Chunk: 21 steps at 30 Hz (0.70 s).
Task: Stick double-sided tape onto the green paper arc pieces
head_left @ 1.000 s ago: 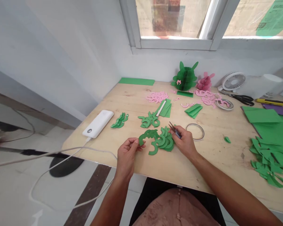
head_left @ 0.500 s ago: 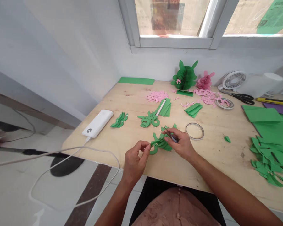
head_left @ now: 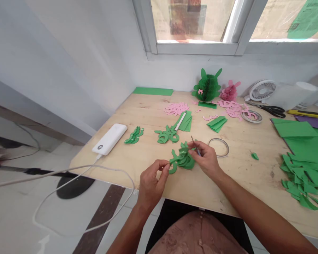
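Note:
My left hand (head_left: 154, 178) is closed in a pinch on a narrow green paper cutout (head_left: 177, 159). That strip stretches right across a pile of curved green paper cutouts (head_left: 187, 163). At the pile's far right side my right hand (head_left: 205, 155) is closed around a slim dark pointed tool (head_left: 192, 140), its tip sticking up and to the left. Whether it is scissors or tweezers I cannot tell. The right thumb and finger meet the paper's right end; the fingers partly hide the contact. Behind the pile lie more green cutouts (head_left: 166, 135) beside a white pen (head_left: 180, 121).
A roll of tape (head_left: 218, 147) lies right of my right hand. Green scraps (head_left: 302, 176) and sheets (head_left: 294, 128) cover the right side. Left stands a white power bank (head_left: 110, 138) with a cable (head_left: 116, 167). Pink cutouts (head_left: 176, 108), paper figures (head_left: 207, 88) and a fan (head_left: 262, 90) sit behind.
My right hand's fingers have shifted slightly, and the pointed tool has swung from lying across the paper to pointing up and away. The left hand holds nearly still.

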### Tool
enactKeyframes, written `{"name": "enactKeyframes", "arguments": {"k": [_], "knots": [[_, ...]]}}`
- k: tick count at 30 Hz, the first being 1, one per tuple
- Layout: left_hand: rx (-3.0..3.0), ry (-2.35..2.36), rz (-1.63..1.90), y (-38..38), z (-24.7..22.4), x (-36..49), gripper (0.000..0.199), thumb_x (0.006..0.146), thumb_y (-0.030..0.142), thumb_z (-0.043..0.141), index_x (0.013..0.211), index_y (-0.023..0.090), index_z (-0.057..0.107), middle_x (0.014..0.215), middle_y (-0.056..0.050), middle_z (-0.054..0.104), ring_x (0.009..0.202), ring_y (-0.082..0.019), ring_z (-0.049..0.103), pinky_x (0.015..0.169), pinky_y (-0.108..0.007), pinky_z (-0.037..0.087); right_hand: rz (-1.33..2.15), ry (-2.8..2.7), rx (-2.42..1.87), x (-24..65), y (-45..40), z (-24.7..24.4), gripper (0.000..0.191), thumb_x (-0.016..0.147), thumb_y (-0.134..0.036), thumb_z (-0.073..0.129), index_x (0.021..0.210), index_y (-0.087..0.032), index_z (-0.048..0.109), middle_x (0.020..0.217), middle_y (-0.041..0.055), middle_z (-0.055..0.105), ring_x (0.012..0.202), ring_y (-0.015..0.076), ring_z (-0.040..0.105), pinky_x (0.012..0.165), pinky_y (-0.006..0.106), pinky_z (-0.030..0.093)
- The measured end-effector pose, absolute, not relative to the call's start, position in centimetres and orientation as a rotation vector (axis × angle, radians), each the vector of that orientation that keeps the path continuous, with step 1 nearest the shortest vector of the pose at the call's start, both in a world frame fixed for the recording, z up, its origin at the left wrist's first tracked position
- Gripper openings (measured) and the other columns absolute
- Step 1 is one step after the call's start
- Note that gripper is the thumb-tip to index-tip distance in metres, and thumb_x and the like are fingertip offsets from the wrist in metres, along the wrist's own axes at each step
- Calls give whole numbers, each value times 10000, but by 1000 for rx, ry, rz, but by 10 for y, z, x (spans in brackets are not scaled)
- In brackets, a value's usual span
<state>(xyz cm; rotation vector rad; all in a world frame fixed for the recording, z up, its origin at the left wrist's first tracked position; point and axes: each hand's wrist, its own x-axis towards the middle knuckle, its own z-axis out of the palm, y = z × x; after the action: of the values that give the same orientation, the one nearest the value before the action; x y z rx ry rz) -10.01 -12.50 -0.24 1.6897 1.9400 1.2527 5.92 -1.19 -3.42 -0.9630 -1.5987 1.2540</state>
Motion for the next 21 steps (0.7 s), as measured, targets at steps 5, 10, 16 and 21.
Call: {"name": "enactKeyframes", "arguments": {"k": [5, 10, 16, 21], "knots": [[1608, 1991, 1301, -133, -4, -112, 129, 850, 283, 505, 813, 203, 599, 714, 2, 681, 689, -142, 651, 659, -232, 488, 1353, -1332, -1049, 61, -3, -33, 277, 677, -355, 667, 886, -174, 639, 817, 40, 656, 637, 133, 595, 515, 229, 468], [1516, 2074, 1416, -139, -12, -124, 138, 843, 309, 519, 831, 201, 605, 713, -7, 689, 671, -157, 659, 656, -258, 504, 1230, -1338, -1060, 62, -6, -31, 250, 693, -328, 661, 890, -176, 640, 819, 40, 659, 670, 137, 598, 546, 233, 474], [1521, 2171, 1462, -139, -17, -126, 136, 842, 298, 526, 845, 194, 614, 702, -3, 683, 659, -145, 652, 674, -251, 502, 1084, -1756, -921, 64, -13, -34, 183, 757, -277, 617, 922, -208, 660, 877, 39, 702, 768, 174, 654, 699, 290, 520], [1451, 2167, 1452, -136, -18, -127, 160, 843, 322, 523, 843, 188, 611, 704, -7, 681, 672, -148, 656, 690, -261, 509, 1154, -1790, -875, 64, -12, -36, 177, 767, -285, 609, 918, -206, 657, 885, 43, 704, 786, 181, 662, 698, 287, 520]]}}
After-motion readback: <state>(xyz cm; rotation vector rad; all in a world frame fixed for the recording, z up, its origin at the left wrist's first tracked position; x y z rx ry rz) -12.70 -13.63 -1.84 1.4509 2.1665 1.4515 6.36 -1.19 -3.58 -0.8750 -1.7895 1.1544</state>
